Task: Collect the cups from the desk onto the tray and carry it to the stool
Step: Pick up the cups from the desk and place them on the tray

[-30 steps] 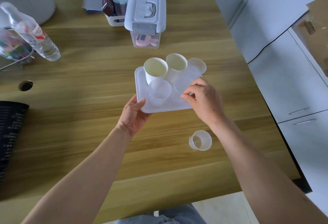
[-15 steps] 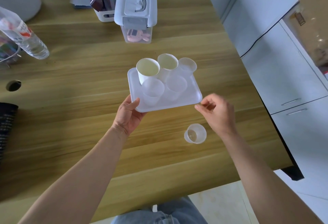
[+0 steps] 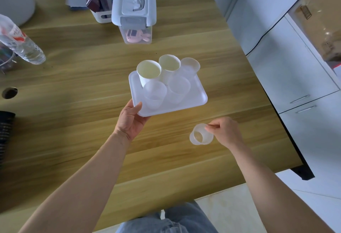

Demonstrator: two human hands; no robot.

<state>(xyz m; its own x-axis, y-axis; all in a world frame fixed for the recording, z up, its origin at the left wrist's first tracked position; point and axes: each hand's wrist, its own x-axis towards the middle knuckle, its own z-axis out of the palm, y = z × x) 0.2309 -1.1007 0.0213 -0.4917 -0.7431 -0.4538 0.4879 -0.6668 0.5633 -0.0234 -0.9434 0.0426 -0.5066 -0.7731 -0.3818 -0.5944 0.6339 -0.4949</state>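
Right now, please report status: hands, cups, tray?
Left hand grips tray corner. Right hand pinching last clear cup on desk. Five cups aboard. Nothing blocking.

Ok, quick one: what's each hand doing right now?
Left hand: closed on the near left corner of the white tray, which holds five cups.
Right hand: fingers pinching the rim of the translucent plastic cup on the desk.

Two white paper cups (image 3: 149, 72), four clear plastic cups (image 3: 201, 136), one tray (image 3: 197, 92)
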